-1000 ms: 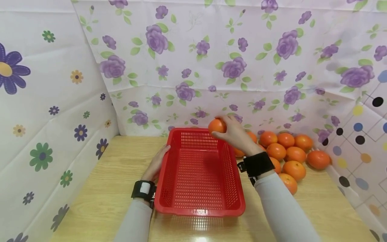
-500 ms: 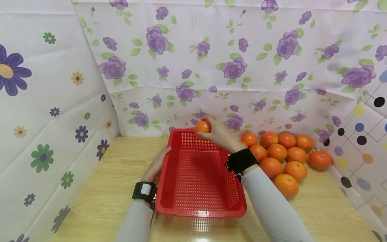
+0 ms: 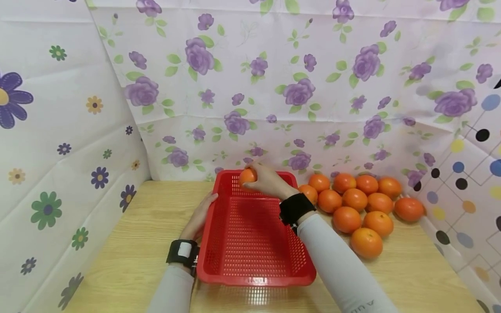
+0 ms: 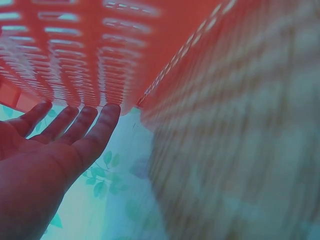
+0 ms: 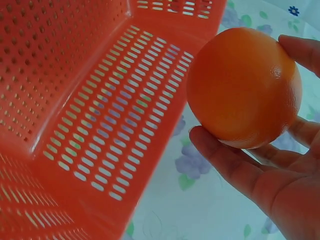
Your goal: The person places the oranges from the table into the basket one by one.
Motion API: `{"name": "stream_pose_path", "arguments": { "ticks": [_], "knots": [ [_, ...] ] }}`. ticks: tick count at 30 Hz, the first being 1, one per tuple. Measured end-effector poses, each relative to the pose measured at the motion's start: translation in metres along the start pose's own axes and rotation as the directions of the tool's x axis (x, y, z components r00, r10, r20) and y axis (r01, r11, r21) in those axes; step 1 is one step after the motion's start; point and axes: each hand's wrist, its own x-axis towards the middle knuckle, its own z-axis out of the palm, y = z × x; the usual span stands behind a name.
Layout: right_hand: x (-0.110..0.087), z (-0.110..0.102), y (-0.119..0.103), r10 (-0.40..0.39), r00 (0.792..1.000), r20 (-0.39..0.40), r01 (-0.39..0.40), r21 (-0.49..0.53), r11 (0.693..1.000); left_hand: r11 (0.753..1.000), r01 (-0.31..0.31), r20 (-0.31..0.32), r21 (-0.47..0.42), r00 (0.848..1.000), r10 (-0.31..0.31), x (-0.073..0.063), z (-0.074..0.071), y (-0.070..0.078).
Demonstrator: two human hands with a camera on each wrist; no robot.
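My right hand (image 3: pixel 268 180) grips an orange (image 3: pixel 247 177) over the far end of a red plastic basket (image 3: pixel 256 280). Up close in the right wrist view, thumb and fingers wrap the glossy orange (image 5: pixel 235 90) beside the perforated basket wall (image 5: pixel 125 110). At the basket's left side is my left hand (image 3: pixel 198 217), its fingertips by the rim. The left wrist view shows that hand (image 4: pixel 55 145) with nearly straight fingers against the outside of the slotted wall (image 4: pixel 75 50). Inside, the basket floor (image 3: pixel 254 237) is bare.
Several oranges (image 3: pixel 354 200) lie grouped on the wooden table (image 3: pixel 129 252) right of the basket. Behind the table hangs a floral cloth (image 3: pixel 250 87); patterned cloths (image 3: pixel 47 165) also close off the left and right sides.
My right hand has carried the orange leftward from the basket's far right corner and slightly lower over its far end. The left hand keeps its place at the basket's left side.
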Motion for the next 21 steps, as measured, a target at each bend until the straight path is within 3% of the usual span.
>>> {"name": "stream_pose_path", "arguments": {
  "ticks": [6, 15, 21],
  "knots": [
    [0.01, 0.009, 0.0, 0.004, 0.999, 0.037, -0.005, 0.035, 0.999, 1.0, -0.002, -0.012, 0.015, 1.0, 0.002, 0.001, -0.001, 0.0],
    [0.026, 0.03, 0.006, 0.01, 0.999, 0.048, -0.01, 0.009, 1.0, 1.0, -0.004, -0.013, 0.009, 1.0, 0.004, -0.001, -0.001, -0.001],
    [0.029, 0.043, 0.012, 0.037, 0.999, 0.034, -0.036, -0.009, 0.999, 1.0, -0.016, 0.024, -0.006, 1.0, 0.016, -0.001, -0.001, -0.002]
  ]
}}
